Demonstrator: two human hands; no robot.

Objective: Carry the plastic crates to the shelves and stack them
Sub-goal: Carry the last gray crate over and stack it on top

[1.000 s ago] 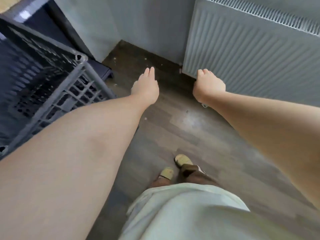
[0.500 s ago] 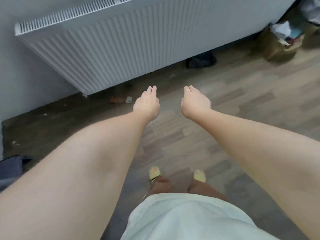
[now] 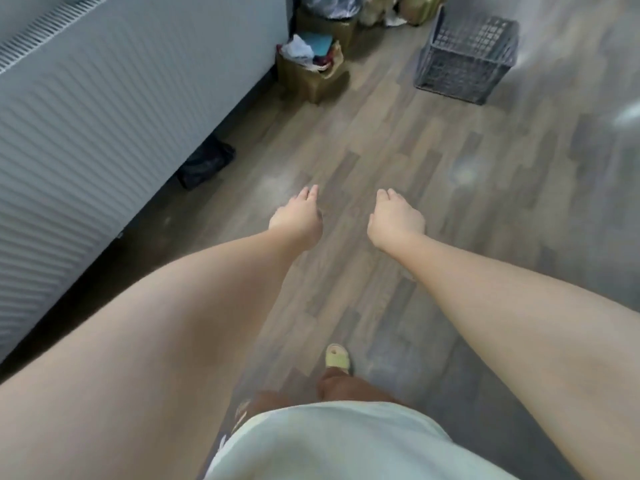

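A grey plastic lattice crate [image 3: 467,58] stands upright on the wooden floor at the far upper right, with nothing visible inside. My left hand [image 3: 297,218] and my right hand [image 3: 394,218] are stretched out side by side over the floor in the middle of the view, far short of the crate. Both hands hold nothing and their fingers hang loosely, slightly curled. No shelves are in sight.
A white radiator [image 3: 104,109] runs along the left wall, with a dark bag [image 3: 206,162] on the floor under it. Brown boxes stuffed with cloth and paper [image 3: 313,64] stand at the radiator's far end. My foot in a yellow slipper [image 3: 337,356] steps on the wooden floor [image 3: 381,133].
The view has swung right, away from the dark crate on the left and along the radiator. The grey crate on the floor has come into sight. Both hands stay empty.
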